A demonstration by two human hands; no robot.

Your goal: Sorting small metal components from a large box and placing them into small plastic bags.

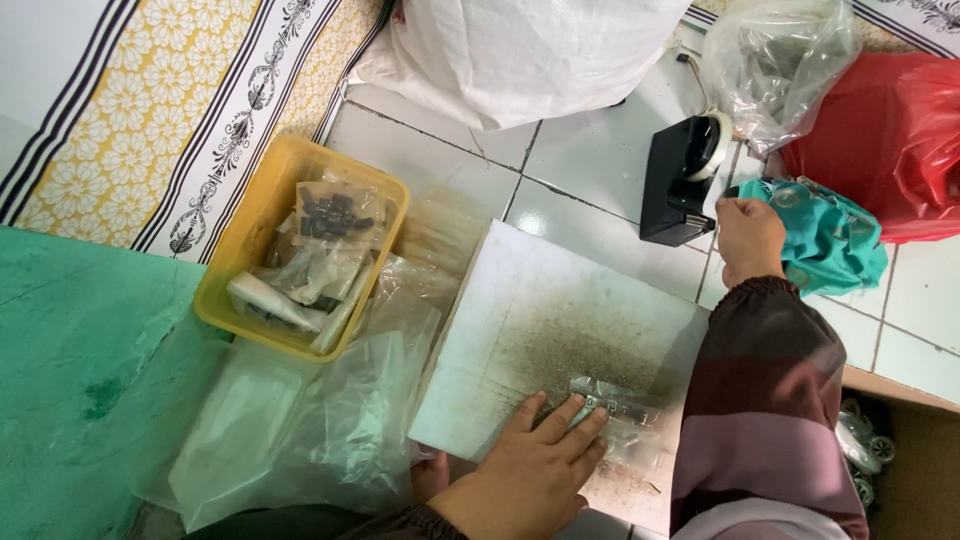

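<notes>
While the left hand [535,465] lies flat, fingers spread, pinning a small clear packet [615,410] to the near edge of the white board [540,320], the right hand [748,240] is well beyond the board, closed on the black tape dispenser [680,180]. The packet's long axis runs rightward from the fingertips.

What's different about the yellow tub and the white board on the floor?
The yellow tub is a deep container full of small plastic packets; the white board is flat, with one clear packet on it. The tub looks bright and clean-walled, while the board is speckled with dark grime. The left hand presses on the board; no hand touches the tub. Both rest on the tiled floor.
</notes>
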